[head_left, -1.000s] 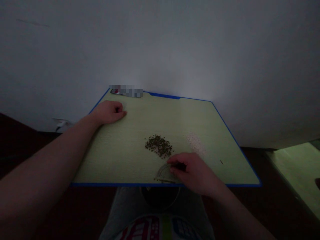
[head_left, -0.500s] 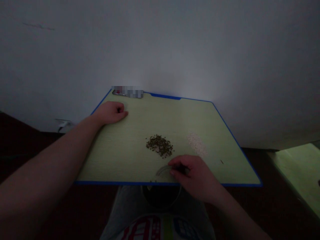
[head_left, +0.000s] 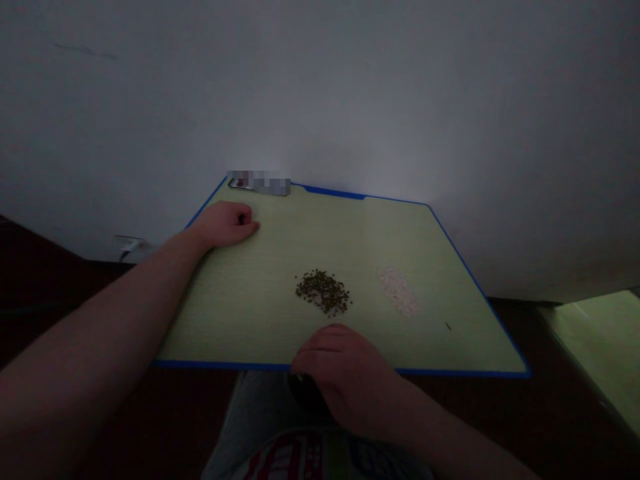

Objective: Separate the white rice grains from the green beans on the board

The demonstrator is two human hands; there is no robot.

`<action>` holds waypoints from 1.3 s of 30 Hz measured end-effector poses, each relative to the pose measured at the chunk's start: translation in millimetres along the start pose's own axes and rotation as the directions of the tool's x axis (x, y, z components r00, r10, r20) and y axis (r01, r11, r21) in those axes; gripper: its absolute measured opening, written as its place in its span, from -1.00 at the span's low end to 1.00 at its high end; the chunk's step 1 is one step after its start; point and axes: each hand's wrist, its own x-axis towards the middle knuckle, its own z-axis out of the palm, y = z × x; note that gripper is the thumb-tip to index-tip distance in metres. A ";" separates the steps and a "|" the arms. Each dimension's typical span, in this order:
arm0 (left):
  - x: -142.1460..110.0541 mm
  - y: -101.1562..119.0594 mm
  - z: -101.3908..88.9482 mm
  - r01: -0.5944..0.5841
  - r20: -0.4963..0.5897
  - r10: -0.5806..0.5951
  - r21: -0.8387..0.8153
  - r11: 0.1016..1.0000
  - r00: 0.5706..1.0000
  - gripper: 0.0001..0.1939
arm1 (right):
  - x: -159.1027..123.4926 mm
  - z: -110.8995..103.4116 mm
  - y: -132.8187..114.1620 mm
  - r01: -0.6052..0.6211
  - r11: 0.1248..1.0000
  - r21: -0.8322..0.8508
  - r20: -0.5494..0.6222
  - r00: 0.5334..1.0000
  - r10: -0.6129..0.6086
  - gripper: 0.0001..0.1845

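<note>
My left hand (head_left: 227,224) rests as a loose fist on the far left part of the pale green table (head_left: 250,313), with nothing visible in it. My right hand (head_left: 343,373) hangs at the table's blue front edge, fingers curled downward over a dark round container (head_left: 306,399) that sits on my lap. What the fingers hold is hidden. A small pile of dark green beans (head_left: 323,291) lies on the table just beyond my right hand. To its right lies a thin patch of white grains (head_left: 397,291).
A blurred flat object (head_left: 259,182) lies at the table's far left corner against the white wall. A tiny dark speck (head_left: 448,326) sits near the right front. Another green surface (head_left: 600,347) shows at the far right. The room is dim.
My right hand, which pinched a clear round piece on the table near the front edge, has drawn back and left over the container on my lap. The clear piece no longer shows.
</note>
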 end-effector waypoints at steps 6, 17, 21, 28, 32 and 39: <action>-0.1 -0.2 0.3 -0.021 -0.002 0.021 0.003 1.000 1.000 -0.62 | -21.2 -12.3 1.7 -0.082 0.994 0.071 -0.073 0.993 0.087 -0.67; -1.1 4.2 -1.6 0.003 0.011 -0.003 0.030 1.000 1.000 -0.57 | -46.1 -33.8 14.3 -0.328 0.941 0.085 -0.197 0.920 0.339 -0.77; -0.4 2.1 -0.7 -0.005 0.008 0.005 0.038 0.999 1.000 -0.57 | -57.0 -43.5 30.7 -0.458 0.888 0.054 -0.335 0.829 0.448 -0.80; 1.5 -0.7 1.9 -0.004 0.014 0.004 0.043 0.999 1.000 -0.56 | -80.6 -46.7 44.3 -0.544 0.833 0.096 -0.484 0.706 0.517 -0.79; 2.3 -0.6 2.9 0.014 0.017 -0.014 0.045 0.999 1.000 -0.56 | -86.1 -41.4 44.1 -0.584 0.803 0.120 -0.455 0.686 0.567 -0.76; 0.9 2.5 -0.1 0.019 0.024 -0.020 0.042 0.999 0.999 -0.56 | -75.7 -26.7 26.9 -0.577 0.806 0.132 -0.306 0.750 0.587 -0.74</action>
